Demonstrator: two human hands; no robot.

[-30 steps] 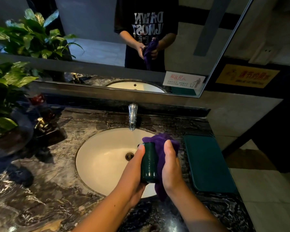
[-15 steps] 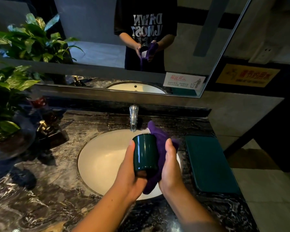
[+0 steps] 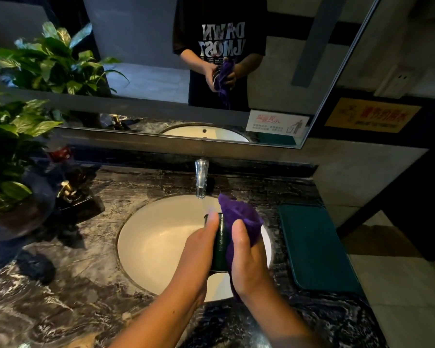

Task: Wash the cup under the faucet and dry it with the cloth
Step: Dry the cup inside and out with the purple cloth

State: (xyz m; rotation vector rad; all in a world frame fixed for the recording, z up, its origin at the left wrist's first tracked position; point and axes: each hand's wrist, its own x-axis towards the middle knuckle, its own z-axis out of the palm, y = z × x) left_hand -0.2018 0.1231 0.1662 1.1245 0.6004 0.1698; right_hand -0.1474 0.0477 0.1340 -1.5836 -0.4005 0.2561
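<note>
A dark green cup [image 3: 221, 243] is held upright over the right part of the white sink basin [image 3: 161, 244]. My left hand [image 3: 199, 249] wraps its left side, thumb near the rim. My right hand [image 3: 248, 262] presses a purple cloth [image 3: 241, 214] against the cup's right side, and most of the cup is hidden between hands and cloth. The cloth bunches above the cup and hangs below my right palm. The chrome faucet [image 3: 201, 177] stands behind the cup, and I see no water running.
A dark green mat [image 3: 314, 247] lies on the black marble counter [image 3: 73, 285] right of the basin. A potted plant [image 3: 8, 151] and a gold-topped dispenser [image 3: 67, 190] stand at the left. A mirror [image 3: 161, 59] spans the wall behind the faucet.
The cup has turned in my hands and the cloth has shifted around its right side, covering more of it. Both hands stay over the basin.
</note>
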